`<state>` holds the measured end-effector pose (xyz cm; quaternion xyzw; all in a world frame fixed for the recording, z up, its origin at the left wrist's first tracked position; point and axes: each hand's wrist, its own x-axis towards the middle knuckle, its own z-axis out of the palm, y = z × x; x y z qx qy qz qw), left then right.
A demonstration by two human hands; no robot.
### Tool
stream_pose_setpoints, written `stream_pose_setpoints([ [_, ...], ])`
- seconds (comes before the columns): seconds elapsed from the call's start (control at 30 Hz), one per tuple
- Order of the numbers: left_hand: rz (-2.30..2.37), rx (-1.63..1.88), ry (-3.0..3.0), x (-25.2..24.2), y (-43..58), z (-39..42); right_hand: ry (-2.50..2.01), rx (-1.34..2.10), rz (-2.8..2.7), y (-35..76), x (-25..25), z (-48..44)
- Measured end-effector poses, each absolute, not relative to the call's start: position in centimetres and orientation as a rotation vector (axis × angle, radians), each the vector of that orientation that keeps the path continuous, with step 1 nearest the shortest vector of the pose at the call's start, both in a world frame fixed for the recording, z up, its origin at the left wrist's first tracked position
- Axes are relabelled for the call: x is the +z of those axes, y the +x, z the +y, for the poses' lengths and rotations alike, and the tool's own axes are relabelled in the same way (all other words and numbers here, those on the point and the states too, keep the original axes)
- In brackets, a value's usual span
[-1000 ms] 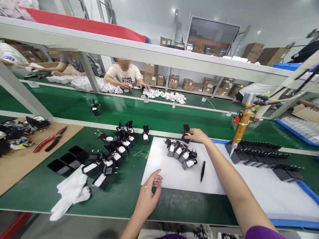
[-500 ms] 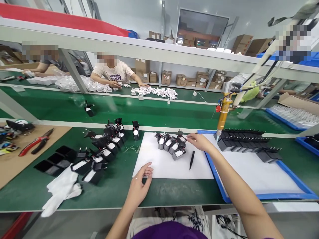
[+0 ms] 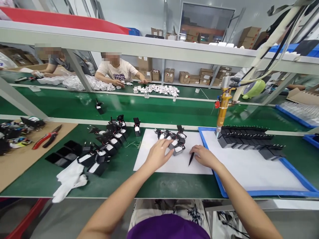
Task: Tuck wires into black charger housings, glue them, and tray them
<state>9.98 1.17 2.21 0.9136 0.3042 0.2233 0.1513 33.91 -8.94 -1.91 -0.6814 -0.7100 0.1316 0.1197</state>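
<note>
My left hand point(image 3: 159, 152) reaches over the white mat point(image 3: 171, 164), fingers spread, its tips at a short row of black charger parts point(image 3: 174, 141) with white labels. My right hand point(image 3: 203, 155) rests on the mat's right edge, fingers curled beside black tweezers point(image 3: 191, 158); I cannot see whether it grips them. A larger cluster of black charger parts point(image 3: 109, 142) lies on the green table to the left of the mat.
A brass glue dispenser point(image 3: 222, 109) hangs over a blue-rimmed tray point(image 3: 261, 191) holding rows of black housings point(image 3: 246, 139). White gloves point(image 3: 71, 179), red pliers point(image 3: 47, 136) on cardboard, and a green conveyor point(image 3: 149, 109) lie about. Other people work across the line behind a white frame.
My left hand moved forward from the table's front edge onto the mat, to the row of parts. My right hand drew back from the row's far end to the tweezers.
</note>
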Motion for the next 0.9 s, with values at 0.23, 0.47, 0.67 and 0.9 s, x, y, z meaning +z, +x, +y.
stream_pose_setpoints([
  [0.23,1.234,0.092,2.703,5.6,19.6,5.7,-1.961,0.314,-1.995,33.6,-2.9,-8.7],
  [0.47,1.211,-0.11,2.623,3.7,24.5,4.7,-1.816,0.324,-1.987,35.0,-4.9,-8.6],
  [0.67,1.25,0.128,2.663,6.5,21.2,8.4,-1.755,0.348,-1.991,35.7,-6.0,-8.6],
  [0.9,1.284,0.152,2.889,8.6,10.2,15.1,-1.832,0.322,-1.988,35.0,-5.4,-8.9],
])
